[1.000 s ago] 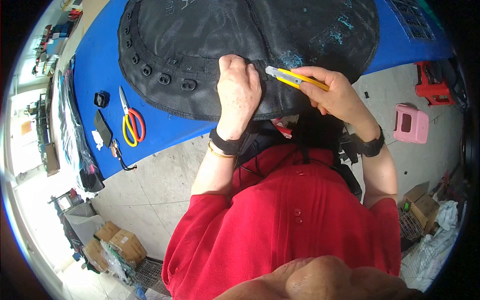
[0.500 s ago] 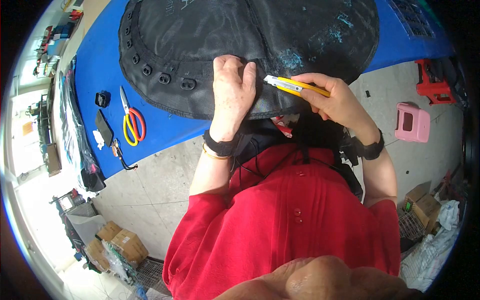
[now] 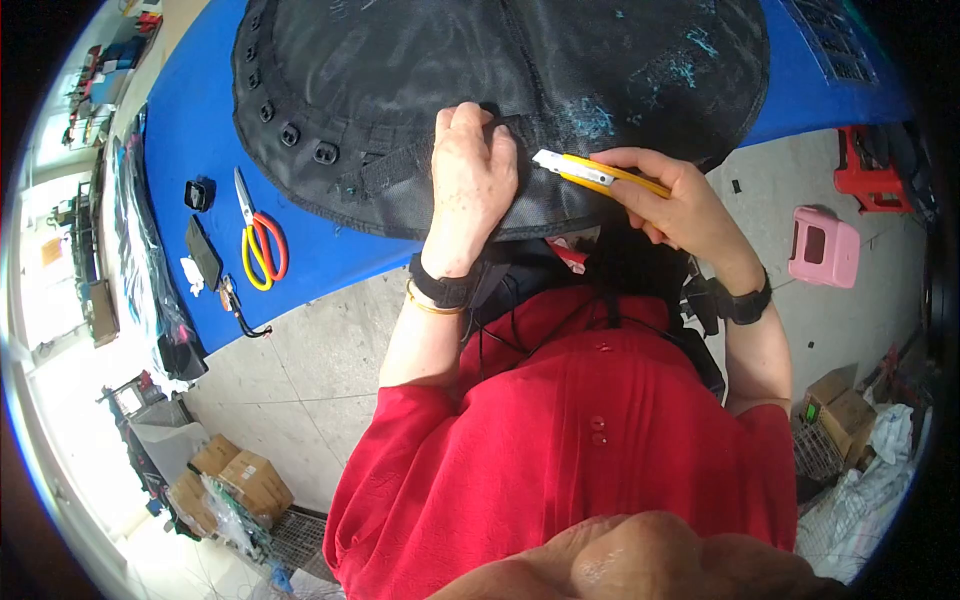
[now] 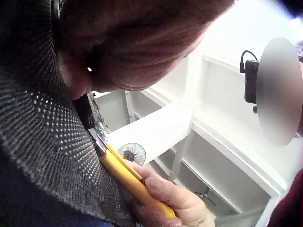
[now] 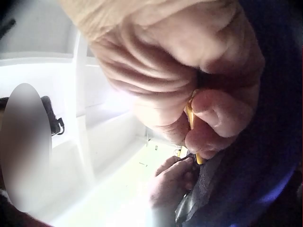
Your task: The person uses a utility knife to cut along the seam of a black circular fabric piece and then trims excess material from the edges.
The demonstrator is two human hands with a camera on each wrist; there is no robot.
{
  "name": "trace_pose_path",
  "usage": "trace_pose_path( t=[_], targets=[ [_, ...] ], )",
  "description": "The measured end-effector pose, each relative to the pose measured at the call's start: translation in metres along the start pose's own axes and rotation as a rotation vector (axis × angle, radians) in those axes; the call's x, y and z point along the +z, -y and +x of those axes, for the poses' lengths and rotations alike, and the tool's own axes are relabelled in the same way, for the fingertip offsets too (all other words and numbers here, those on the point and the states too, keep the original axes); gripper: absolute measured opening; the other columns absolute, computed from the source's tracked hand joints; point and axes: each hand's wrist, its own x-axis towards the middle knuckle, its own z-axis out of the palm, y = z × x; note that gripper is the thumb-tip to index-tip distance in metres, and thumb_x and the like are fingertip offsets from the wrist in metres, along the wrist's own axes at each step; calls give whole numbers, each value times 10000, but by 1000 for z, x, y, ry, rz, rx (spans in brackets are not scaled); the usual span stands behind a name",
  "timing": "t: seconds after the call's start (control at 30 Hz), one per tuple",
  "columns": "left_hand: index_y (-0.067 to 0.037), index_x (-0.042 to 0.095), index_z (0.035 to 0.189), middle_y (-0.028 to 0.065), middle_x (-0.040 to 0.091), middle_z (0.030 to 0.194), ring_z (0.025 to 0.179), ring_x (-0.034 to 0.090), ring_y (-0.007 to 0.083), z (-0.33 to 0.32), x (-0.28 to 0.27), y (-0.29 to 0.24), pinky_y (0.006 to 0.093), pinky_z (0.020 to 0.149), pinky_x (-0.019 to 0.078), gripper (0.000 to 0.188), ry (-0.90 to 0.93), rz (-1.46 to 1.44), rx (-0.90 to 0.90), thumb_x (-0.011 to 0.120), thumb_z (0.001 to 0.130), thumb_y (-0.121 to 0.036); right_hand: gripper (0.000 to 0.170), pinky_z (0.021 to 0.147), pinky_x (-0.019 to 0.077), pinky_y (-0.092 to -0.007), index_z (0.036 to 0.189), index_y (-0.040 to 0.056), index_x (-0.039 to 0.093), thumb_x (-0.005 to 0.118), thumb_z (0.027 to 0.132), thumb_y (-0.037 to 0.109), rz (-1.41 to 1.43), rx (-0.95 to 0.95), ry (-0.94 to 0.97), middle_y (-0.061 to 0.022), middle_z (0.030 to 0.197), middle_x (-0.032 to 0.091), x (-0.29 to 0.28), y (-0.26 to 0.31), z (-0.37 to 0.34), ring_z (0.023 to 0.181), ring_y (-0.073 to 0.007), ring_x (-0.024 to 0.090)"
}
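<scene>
My right hand [image 3: 665,205] grips a yellow utility knife [image 3: 590,177] with its metal blade pointing left. In the left wrist view the blade [image 4: 98,141] comes close to a dark piece beneath my left fingers. My left hand [image 3: 468,185] pinches the black mesh fabric [image 3: 420,70] near its front edge, thumb toward the blade. A strip of black webbing [image 3: 398,168] lies folded to the left of that hand. Small black plastic loops [image 3: 290,134] run along the fabric's left border. Blue thread scraps [image 3: 590,118] lie on the fabric beyond the knife.
The blue table [image 3: 330,270] carries scissors [image 3: 258,240] with red and yellow handles, a small black piece [image 3: 199,194] and a flat dark piece [image 3: 203,252] at left. Right of the table stand a pink stool [image 3: 824,246] and a red stool [image 3: 868,170].
The webbing strip now shows left of my left hand, over where the nearest loop was visible. My right hand with the knife has shifted slightly right and toward my body.
</scene>
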Motion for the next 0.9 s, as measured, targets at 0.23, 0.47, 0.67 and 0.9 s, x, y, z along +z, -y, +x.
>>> trace_pose_path(
  t=[0.23, 0.47, 0.67, 0.9],
  targets=[
    [22, 660, 1067, 191, 661, 1020, 903, 703, 326, -1, -2, 1, 412, 790, 565, 183, 10, -75, -56, 728, 930, -79, 343, 517, 447, -217, 1424, 160, 698, 654, 1098, 257, -4, -8, 9, 30, 733, 628, -1, 2, -1, 560, -28, 524],
    [3, 634, 1066, 192, 685, 1034, 954, 700, 350, -1, -1, 0, 425, 869, 545, 208, -21, -104, -77, 738, 902, -73, 349, 531, 458, -226, 1427, 133, 684, 662, 1092, 230, 32, -144, -135, 27, 788, 654, 9, 4, -4, 599, -35, 542],
    [4, 626, 1051, 194, 682, 1029, 979, 687, 357, -1, -1, -2, 430, 897, 536, 194, -26, -119, -74, 728, 899, -63, 347, 653, 533, -258, 1406, 69, 670, 681, 1076, 173, -56, -278, -256, -44, 892, 729, 29, 6, 8, 719, -71, 619],
    [12, 616, 1034, 208, 669, 1029, 990, 679, 390, -2, 0, 0, 442, 905, 533, 189, -36, -121, -34, 721, 896, -61, 337, 781, 589, -326, 1374, 34, 669, 690, 1055, 143, -150, -270, -294, -179, 1059, 783, 34, 15, 9, 883, -190, 757]
  ],
)
